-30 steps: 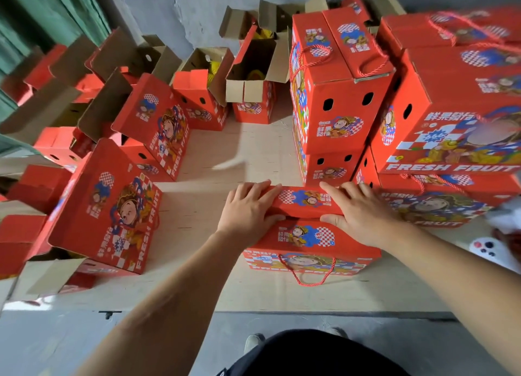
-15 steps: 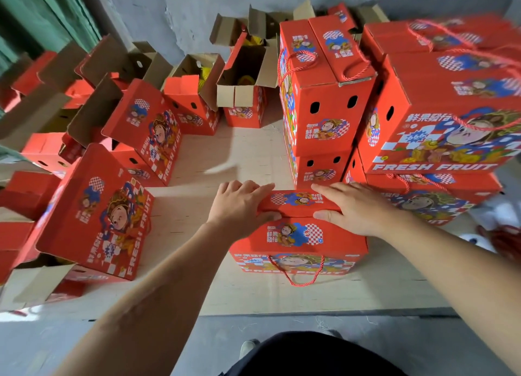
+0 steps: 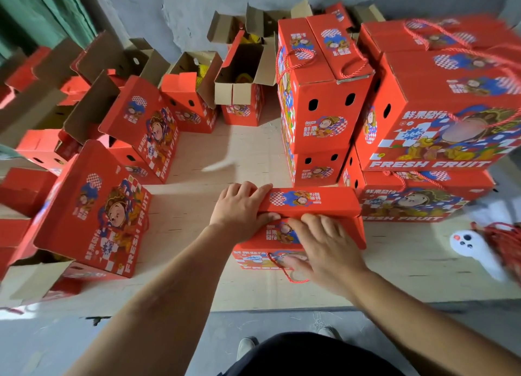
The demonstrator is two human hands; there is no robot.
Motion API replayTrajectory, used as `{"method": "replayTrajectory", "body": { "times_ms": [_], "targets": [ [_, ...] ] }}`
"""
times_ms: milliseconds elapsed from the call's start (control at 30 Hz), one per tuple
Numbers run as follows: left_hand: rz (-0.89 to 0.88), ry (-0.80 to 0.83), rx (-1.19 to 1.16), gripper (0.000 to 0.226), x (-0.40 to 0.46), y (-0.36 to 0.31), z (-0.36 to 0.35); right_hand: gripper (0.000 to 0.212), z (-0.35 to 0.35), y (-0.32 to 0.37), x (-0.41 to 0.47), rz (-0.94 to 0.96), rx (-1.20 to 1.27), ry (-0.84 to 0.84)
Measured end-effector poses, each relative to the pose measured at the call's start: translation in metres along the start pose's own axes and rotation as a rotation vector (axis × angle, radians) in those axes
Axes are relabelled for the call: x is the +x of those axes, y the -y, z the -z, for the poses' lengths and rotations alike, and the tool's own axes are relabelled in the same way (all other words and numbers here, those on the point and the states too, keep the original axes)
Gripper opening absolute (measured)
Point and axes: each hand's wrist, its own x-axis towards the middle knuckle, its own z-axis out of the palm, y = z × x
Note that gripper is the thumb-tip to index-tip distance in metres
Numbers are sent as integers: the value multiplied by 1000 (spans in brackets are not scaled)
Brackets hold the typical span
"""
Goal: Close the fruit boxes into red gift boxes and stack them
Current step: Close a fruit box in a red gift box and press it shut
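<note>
Stacks of closed red printed cardboard gift boxes (image 3: pixel 324 93) fill the far right, but loads of open-flapped red boxes (image 3: pixel 194 93) wait on the left. Near centre, left hand (image 3: pixel 239 209) grips the current red box (image 3: pixel 310 223)'s lid end; right hand (image 3: pixel 324 248) presses flat, fingers spread, on its near flap.

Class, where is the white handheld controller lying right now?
In the head view, the white controller lies on the wooden platform at far right, beside a bundle of red cord, below the stacked boxes.
</note>
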Motion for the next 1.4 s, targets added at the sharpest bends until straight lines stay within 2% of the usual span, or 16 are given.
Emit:
{"method": "replayTrajectory", "body": {
  "times_ms": [67, 233, 333, 467, 667, 833, 900, 1000, 1067, 1133, 1200, 1300, 1400],
  "targets": [
    [11, 8, -21, 93, -3, -2, 2, 83, 5, -2, 4, -63, 11, 45],
    [10, 11, 3, 91, 0, -2, 16, 113, 1, -2, 4, -87, -10, 129],
    [5, 109, 18, 95, 2, 1, 20, 105, 2, -6, 11, -141, 29, 129],
    [30, 154, -30, 102, 0, 3, 21, 93, 2, -14, 8, -60, -7, -16],
    [101, 266, -173, 103, 5, 7, 19, 95, -4, -24, 6, 44, -66, -120],
    [133, 301, -193, 109, 6, 8, 19, 91, -1, -28, 2, 95, 39, -161],
    [150, 322, -204, 104, 7, 7, 19, 90, 7, -29, 6, 88, 87, -112],
    [166, 357, -201, 102, 10, 5, 22, 91, 25, -30, 18, 46, 125, 86],
    [176, 393, -209, 104, 12, 5, 25, 78, 35, -31, 27, -2, 164, 140],
    [191, 441, -216, 108, 17, 4, 28, 49, 41, -34, 33, -65, 268, 74],
    [226, 476, -241, 108, 21, 3, 30, 29, 43, -36, 37, -136, 387, 38],
    [259, 456, -254, 103, 26, 0, 26, 11, 42, -43, 41, -205, 630, 29],
    [291, 394, -281, 101, 24, 0, 18, 12, 46, -54, 46, -256, 861, 90]
  ]
}}
